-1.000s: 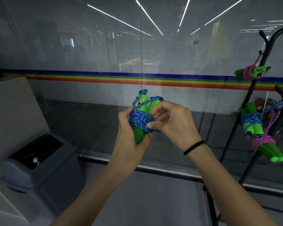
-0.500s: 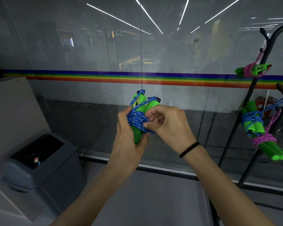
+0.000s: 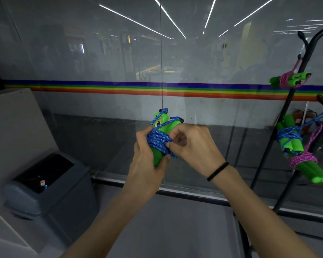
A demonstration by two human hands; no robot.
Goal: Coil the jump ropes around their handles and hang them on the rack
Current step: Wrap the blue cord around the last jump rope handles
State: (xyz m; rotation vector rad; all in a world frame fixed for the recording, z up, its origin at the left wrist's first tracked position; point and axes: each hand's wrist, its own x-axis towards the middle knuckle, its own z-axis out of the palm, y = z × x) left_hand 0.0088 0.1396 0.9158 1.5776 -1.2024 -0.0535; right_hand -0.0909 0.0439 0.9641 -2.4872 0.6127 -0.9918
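Both hands are gripping one bundle at the centre of the frame. The left hand [image 3: 147, 164] is closing around the lower ends of the two bright green foam handles [image 3: 161, 144], palm and fingers wrapped tight. The right hand [image 3: 192, 144] is pinching the blue braided rope coil [image 3: 158, 139] between thumb and curled fingers, pressing the windings against the handles. At the right edge of the frame, the black metal tube rack [image 3: 280, 127] is carrying three further coiled ropes: a pink-wound bundle [image 3: 289, 81] near the top, a blue-wound bundle [image 3: 287, 138] lower, and a second pink-wound bundle [image 3: 306, 164] just below it.
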